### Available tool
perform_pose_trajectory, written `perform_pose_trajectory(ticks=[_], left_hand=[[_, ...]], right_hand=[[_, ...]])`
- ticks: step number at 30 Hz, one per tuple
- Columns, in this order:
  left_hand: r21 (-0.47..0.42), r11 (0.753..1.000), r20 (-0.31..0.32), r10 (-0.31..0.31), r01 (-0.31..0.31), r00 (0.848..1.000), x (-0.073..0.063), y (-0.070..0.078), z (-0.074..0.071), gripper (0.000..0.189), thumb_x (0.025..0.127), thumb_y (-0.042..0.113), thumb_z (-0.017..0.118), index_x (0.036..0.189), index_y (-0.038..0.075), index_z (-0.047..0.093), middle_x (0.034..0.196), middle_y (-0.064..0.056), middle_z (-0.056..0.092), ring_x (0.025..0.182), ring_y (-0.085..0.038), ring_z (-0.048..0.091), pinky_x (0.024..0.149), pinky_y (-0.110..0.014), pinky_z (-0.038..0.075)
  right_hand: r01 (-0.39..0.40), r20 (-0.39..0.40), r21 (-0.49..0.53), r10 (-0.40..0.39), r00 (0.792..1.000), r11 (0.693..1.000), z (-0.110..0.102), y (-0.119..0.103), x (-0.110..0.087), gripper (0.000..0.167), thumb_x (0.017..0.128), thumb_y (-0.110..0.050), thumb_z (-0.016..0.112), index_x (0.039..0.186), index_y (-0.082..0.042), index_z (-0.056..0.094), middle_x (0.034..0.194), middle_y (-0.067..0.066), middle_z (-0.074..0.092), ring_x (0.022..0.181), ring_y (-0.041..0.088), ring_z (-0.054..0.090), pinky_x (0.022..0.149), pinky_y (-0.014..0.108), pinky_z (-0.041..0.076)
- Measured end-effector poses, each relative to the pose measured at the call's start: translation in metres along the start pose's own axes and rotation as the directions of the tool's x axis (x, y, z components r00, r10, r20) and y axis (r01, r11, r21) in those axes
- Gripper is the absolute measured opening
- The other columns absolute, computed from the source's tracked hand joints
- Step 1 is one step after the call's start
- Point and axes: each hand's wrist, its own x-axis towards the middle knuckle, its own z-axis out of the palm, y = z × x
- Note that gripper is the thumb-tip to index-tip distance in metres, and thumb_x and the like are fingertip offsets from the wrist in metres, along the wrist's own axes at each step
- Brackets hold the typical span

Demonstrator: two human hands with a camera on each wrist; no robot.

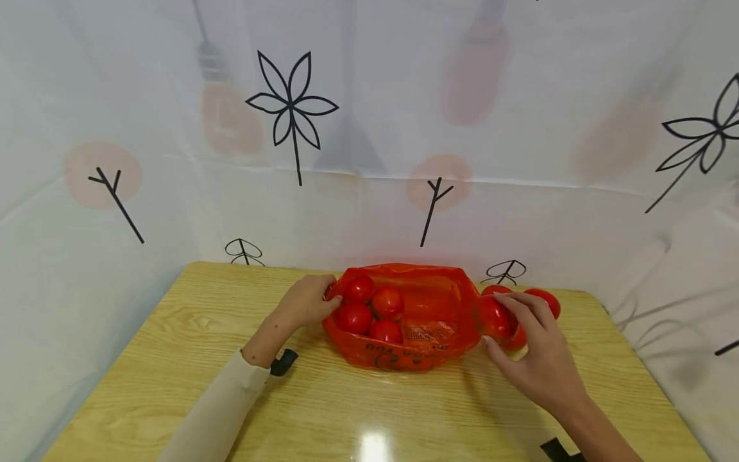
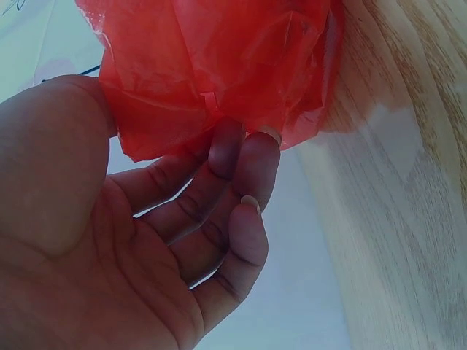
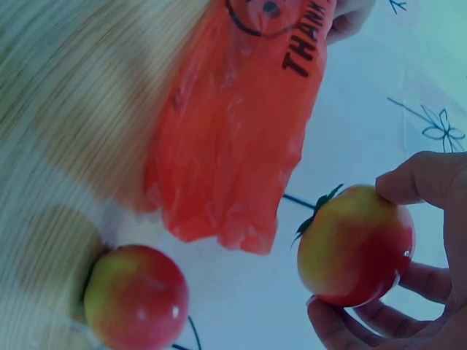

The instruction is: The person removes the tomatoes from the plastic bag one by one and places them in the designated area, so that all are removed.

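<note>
A red plastic bag [image 1: 430, 301] stands with its mouth wide open on the table, several red tomatoes [image 1: 387, 302] gathered in its left half. My left hand [image 1: 306, 300] pinches the bag's left rim; in the left wrist view, thumb and curled fingers meet the red film [image 2: 241, 65]. To the right of the bag, my right hand [image 1: 543, 359] grips a tomato [image 1: 494, 317] close to the bag's right edge. The right wrist view shows this tomato [image 3: 357, 248] as red and yellow with green leaves, between thumb and fingers.
Behind and beside my right hand a few more tomatoes [image 1: 544, 301] rest on the wooden table [image 1: 346, 410]; one tomato [image 3: 137, 297] shows in the right wrist view. A white cloth [image 1: 369, 218] with plant drawings hangs along the table's back and sides.
</note>
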Motion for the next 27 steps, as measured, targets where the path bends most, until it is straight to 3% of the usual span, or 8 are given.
perform_pose_trajectory(ticks=[15, 27], left_hand=[[-0.008, 1.000, 0.005, 0.003, -0.003, 1.000, 0.002, 0.002, -0.001, 0.012, 0.099, 0.020, 0.070, 0.099, 0.009, 0.066, 0.077, 0.000, 0.061, 0.068, -0.018, 0.056, 0.059, -0.030, 0.049], [0.015, 1.000, 0.010, -0.002, 0.002, 1.000, 0.001, -0.002, 0.001, 0.012, 0.099, 0.022, 0.070, 0.096, 0.011, 0.066, 0.074, 0.000, 0.058, 0.067, -0.018, 0.054, 0.058, -0.030, 0.045]], right_hand=[[-0.021, -0.064, 0.026, 0.023, 0.998, 0.999, -0.017, 0.020, -0.007, 0.069, 0.070, 0.000, 0.090, 0.134, -0.001, 0.065, 0.131, 0.018, 0.058, 0.112, 0.030, 0.058, 0.095, -0.002, 0.031], [-0.146, 0.013, -0.028, 0.147, 0.989, 0.989, -0.028, 0.040, -0.008, 0.071, 0.074, -0.005, 0.091, 0.138, -0.002, 0.060, 0.129, 0.022, 0.061, 0.104, 0.039, 0.060, 0.083, -0.003, 0.031]])
